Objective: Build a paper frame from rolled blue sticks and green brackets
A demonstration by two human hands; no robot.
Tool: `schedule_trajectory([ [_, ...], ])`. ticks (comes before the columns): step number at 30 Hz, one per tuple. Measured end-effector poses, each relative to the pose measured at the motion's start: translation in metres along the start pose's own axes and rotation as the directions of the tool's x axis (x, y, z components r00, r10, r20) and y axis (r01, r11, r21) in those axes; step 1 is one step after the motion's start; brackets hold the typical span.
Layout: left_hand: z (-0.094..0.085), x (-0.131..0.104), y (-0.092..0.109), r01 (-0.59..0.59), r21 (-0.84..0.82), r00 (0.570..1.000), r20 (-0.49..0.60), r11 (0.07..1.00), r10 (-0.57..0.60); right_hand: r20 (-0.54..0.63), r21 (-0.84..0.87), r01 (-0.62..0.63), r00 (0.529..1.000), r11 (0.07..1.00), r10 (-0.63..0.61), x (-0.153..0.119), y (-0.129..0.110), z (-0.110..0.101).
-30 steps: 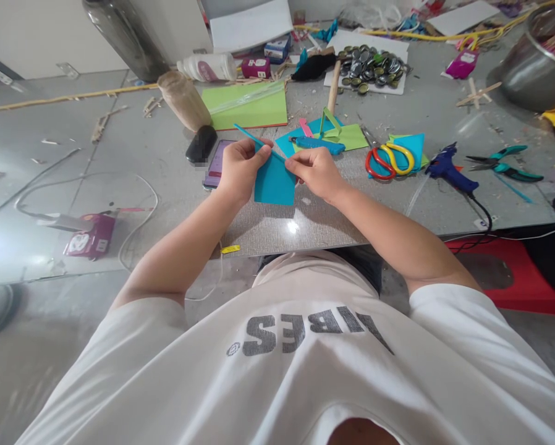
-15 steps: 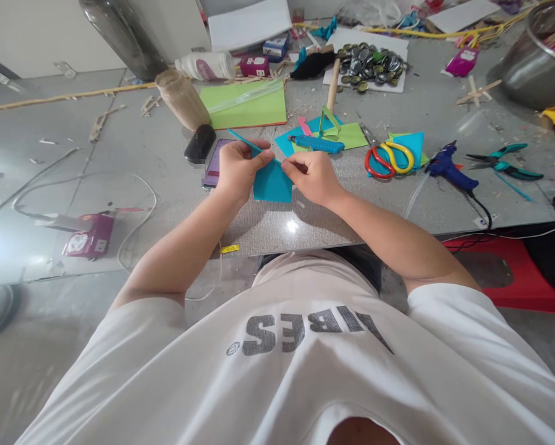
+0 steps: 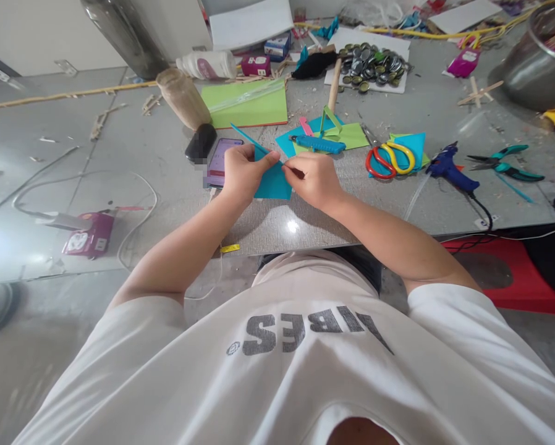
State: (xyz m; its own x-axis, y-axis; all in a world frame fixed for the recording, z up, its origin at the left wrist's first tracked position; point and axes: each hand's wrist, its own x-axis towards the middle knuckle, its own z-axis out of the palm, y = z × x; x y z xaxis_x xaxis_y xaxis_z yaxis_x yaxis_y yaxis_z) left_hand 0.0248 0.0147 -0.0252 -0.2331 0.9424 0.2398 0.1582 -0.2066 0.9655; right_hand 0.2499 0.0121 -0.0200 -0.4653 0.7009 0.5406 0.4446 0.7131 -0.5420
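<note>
Left hand [image 3: 241, 175]: clamped on the blue paper [image 3: 272, 185], thumb on top
Right hand [image 3: 315, 179]: fingertips pinched at its right side
Blue paper: between both hands, over the worktop [image 3: 314, 232], near its front edge

Grey tabletop [image 3: 180, 188] marked by white glare [image 3: 292, 227], pale wall [image 3: 180, 28] seen behind, red seat [image 3: 534, 284] partly hidden at right, grey floor [image 3: 27, 364] exposed below

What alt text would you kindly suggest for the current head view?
A person's left hand and right hand hold blue paper over a cluttered table. Scissors with red and yellow handles, a blue glue gun and pliers lie to the right; a phone lies by the left hand.
</note>
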Motion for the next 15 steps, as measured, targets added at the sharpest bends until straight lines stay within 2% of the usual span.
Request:
schedule_trajectory([
  [4,0.000,-0.002,0.009,0.016,-0.092,0.997,0.074,0.996,-0.010,-0.018,0.021,-0.021,1.000,1.000,0.021,0.000,-0.002,-0.001],
  [10,0.001,-0.005,0.020,0.033,-0.170,0.991,0.134,0.985,-0.010,-0.006,0.228,-0.113,0.993,0.967,0.118,0.003,-0.005,-0.003],
  [12,0.003,-0.007,0.023,0.050,-0.165,0.990,0.136,0.985,-0.027,-0.015,0.210,-0.108,0.993,0.972,0.113,0.003,-0.006,-0.003],
  [15,0.006,-0.011,0.025,0.058,-0.101,0.992,0.118,0.993,-0.046,-0.028,0.089,-0.072,0.997,0.993,0.075,0.002,-0.009,-0.003],
])
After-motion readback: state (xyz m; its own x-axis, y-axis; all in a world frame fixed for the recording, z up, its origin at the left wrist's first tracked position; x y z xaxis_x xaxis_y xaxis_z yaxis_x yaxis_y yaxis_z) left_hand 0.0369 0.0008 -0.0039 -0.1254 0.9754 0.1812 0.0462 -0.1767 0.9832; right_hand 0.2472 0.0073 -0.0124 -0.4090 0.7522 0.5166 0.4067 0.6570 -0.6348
